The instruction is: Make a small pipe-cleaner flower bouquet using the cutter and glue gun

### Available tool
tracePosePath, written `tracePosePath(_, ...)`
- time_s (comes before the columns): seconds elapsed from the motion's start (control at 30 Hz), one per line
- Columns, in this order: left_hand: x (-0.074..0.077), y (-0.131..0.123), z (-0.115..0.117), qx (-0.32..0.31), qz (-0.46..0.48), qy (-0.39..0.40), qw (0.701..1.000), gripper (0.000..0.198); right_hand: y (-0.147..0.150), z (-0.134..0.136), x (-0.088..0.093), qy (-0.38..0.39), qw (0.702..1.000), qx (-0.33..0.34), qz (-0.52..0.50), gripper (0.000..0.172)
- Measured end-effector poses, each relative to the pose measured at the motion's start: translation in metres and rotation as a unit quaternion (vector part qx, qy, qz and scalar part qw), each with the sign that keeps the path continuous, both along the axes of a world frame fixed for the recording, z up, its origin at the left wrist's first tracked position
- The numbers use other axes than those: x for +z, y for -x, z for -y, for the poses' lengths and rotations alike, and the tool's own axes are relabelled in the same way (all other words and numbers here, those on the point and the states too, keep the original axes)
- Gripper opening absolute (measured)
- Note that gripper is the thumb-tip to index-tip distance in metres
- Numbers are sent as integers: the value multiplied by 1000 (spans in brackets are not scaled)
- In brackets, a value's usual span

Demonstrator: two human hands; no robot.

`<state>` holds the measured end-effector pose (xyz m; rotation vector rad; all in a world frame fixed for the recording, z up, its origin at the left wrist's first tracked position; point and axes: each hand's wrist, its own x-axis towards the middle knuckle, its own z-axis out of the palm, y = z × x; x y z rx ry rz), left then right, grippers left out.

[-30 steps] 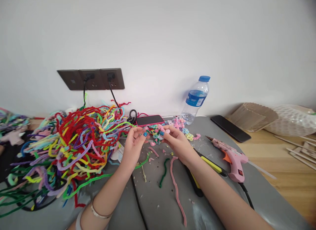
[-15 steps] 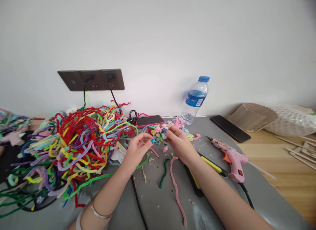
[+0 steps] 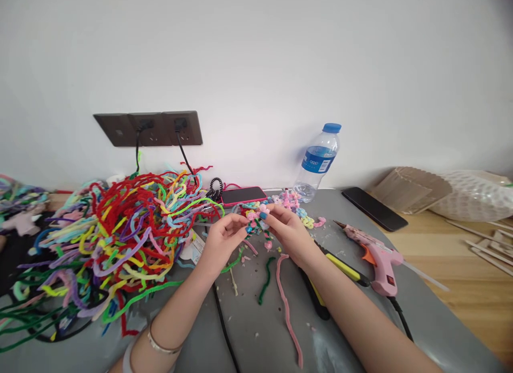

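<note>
Between my two hands is a small pink and green pipe-cleaner flower piece [image 3: 253, 216], with a pink tip hanging below on a dark green stem. My left hand [image 3: 226, 239] pinches it from the left with thumb and fingers. My right hand [image 3: 290, 231] grips its upper right side, the thumb pressed on top. Behind the fingers lie several pastel pipe-cleaner pieces [image 3: 289, 199], partly hidden. On the table below my hands are a dark green pipe cleaner [image 3: 266, 282] and a longer pink pipe cleaner [image 3: 287, 309].
A large tangle of colourful pipe cleaners [image 3: 132, 218] fills the left. Black-and-yellow pliers [image 3: 344, 267] lie partly under my right forearm. To the right rests a pink glue gun [image 3: 382, 261]. A water bottle [image 3: 318, 162], a pink-edged phone [image 3: 243, 195] and a black phone [image 3: 374, 208] lie near the wall.
My left hand has come closer to the right one and now pinches the flower piece too. The piece has turned slightly, its pink blooms showing more. Everything on the table stays put.
</note>
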<state>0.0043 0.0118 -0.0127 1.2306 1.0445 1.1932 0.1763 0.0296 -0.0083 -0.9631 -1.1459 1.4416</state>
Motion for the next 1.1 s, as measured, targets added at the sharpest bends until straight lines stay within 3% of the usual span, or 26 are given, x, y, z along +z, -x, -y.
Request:
tracePosePath(0.27,4,-3,2,1,11,10,1000,25,0,0,1,1,1000,4,-6,38)
tracePosePath(0.6,6,-4,3,4,14,-1,1000,20,1,2,2,9,999,25,-18,36)
tracePosePath(0.8,3,-4,2,16,14,-14,1000,21,2,2,2,-25,999,26,12,34)
tracePosePath(1.1,2,-6,3,-12,93,42,995,27,3,5,7,-39,998,49,30,30)
